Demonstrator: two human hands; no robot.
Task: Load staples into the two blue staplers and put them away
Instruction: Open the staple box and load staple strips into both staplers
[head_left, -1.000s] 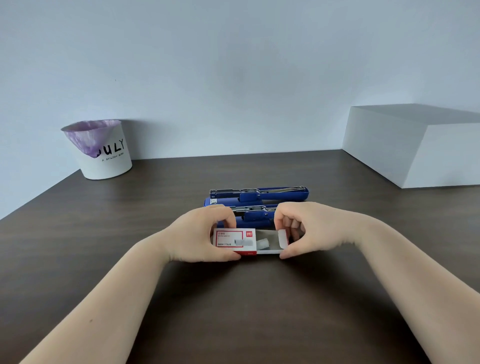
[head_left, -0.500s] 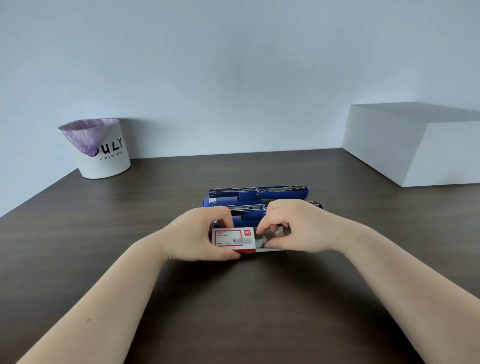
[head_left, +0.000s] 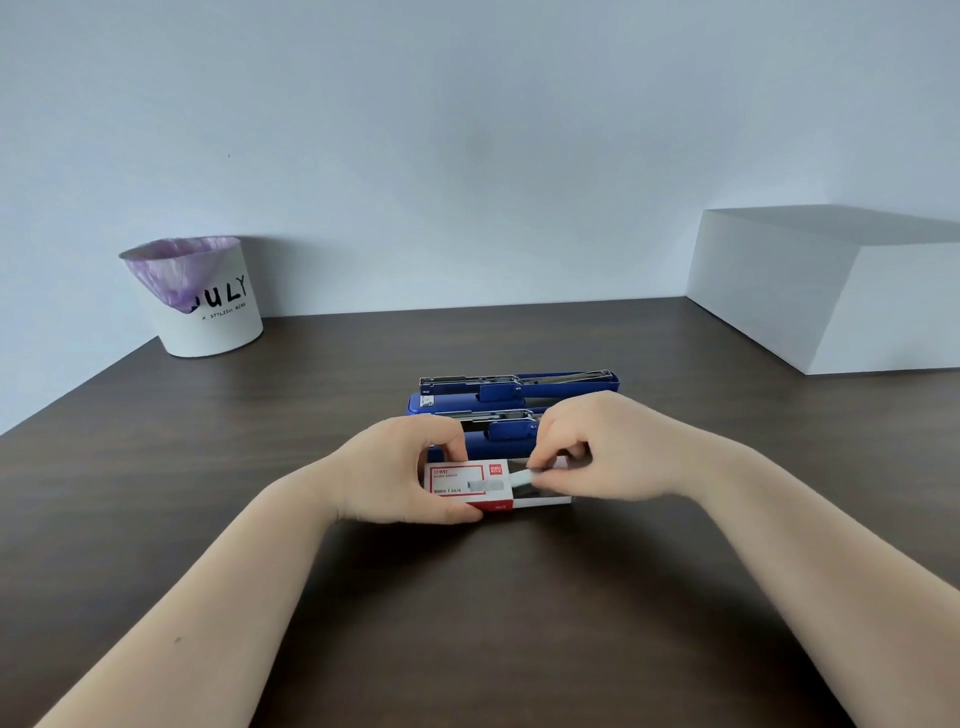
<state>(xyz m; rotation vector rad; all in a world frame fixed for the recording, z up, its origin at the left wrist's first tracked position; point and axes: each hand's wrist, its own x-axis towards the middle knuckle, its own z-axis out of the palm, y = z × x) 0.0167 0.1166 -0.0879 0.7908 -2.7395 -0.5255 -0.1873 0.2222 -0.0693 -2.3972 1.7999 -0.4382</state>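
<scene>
Two blue staplers lie side by side on the dark table, both with their tops swung open. The far stapler is fully visible; the near stapler is partly hidden behind my hands. In front of them sits a red and white staple box with its inner tray slid out to the right. My left hand grips the box sleeve. My right hand pinches a silver strip of staples just above the open tray.
A white bin with a purple liner stands at the back left by the wall. A large white box sits at the back right. The table's left edge runs diagonally.
My right hand left the tray's end, reached into the tray and now pinches a strip of staples, lifting it slightly. My left hand stayed on the box.
</scene>
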